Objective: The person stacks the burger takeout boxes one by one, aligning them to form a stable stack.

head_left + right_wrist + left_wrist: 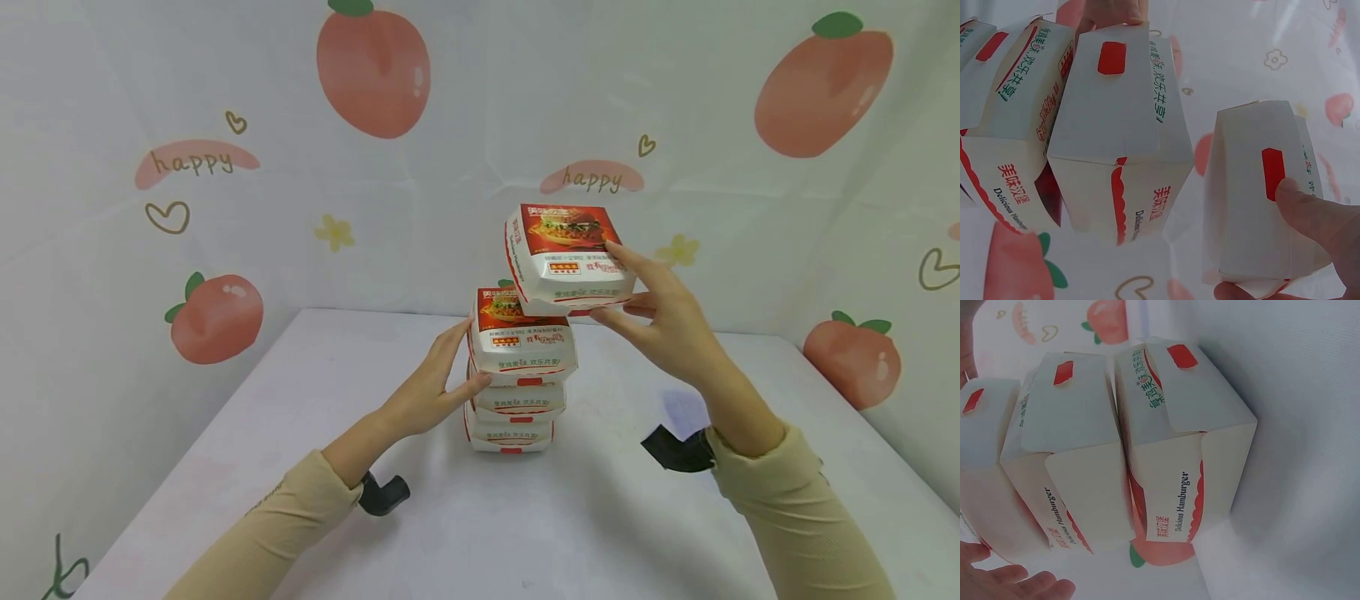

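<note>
Several white burger boxes with red burger pictures are in view. Three form a stack, its top box (525, 354) over a middle box (519, 402) and a bottom box (512, 435). My left hand (423, 392) lies along the top box's left side, thumb near the front edge; its fingers (1041, 586) look extended in the left wrist view. With my right hand (660, 312) I grip another burger box (573, 262) by its right side, thumb below on the red tab. This box is raised above the stack and a little right; a gap separates them in the right wrist view.
The stack stands on a white-covered table (420, 533). Behind it hangs a pale curtain (480, 92) printed with fruit, hearts and "happy". Black straps (678, 450) show at both wrists, below the sleeves.
</note>
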`<state>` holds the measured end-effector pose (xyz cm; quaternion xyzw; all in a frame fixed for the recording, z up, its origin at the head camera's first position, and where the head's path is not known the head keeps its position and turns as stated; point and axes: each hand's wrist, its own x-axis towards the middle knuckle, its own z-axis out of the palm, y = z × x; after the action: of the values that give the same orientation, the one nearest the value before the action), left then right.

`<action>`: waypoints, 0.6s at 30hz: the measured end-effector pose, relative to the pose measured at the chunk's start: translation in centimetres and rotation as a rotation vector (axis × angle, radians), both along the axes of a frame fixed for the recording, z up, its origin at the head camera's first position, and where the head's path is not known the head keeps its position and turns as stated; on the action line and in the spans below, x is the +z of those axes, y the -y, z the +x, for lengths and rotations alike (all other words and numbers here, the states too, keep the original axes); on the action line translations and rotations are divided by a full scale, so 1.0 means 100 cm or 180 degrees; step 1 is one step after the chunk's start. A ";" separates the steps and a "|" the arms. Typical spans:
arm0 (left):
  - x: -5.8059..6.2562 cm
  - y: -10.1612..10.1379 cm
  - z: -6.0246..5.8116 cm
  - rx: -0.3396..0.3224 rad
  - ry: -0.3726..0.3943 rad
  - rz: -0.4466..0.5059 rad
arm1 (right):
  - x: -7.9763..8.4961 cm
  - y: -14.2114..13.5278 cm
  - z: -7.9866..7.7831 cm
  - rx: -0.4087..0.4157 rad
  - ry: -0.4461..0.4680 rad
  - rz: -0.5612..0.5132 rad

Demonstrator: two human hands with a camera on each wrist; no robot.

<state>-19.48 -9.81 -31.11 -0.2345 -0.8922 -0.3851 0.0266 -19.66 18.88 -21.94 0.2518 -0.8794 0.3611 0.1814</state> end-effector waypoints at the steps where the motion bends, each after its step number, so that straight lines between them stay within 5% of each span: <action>1: 0.000 0.000 0.000 0.0002 0.0002 0.0001 | 0.000 0.001 0.000 -0.0006 0.0016 0.0014; 18: 0.000 0.000 -0.001 -0.0021 -0.0014 0.0021 | 0.002 0.015 0.007 0.0010 0.0111 0.0128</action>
<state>-19.57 -9.81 -31.16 -0.2381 -0.8901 -0.3876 0.0281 -19.01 17.35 -21.71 0.2505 -0.8891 0.3479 0.1604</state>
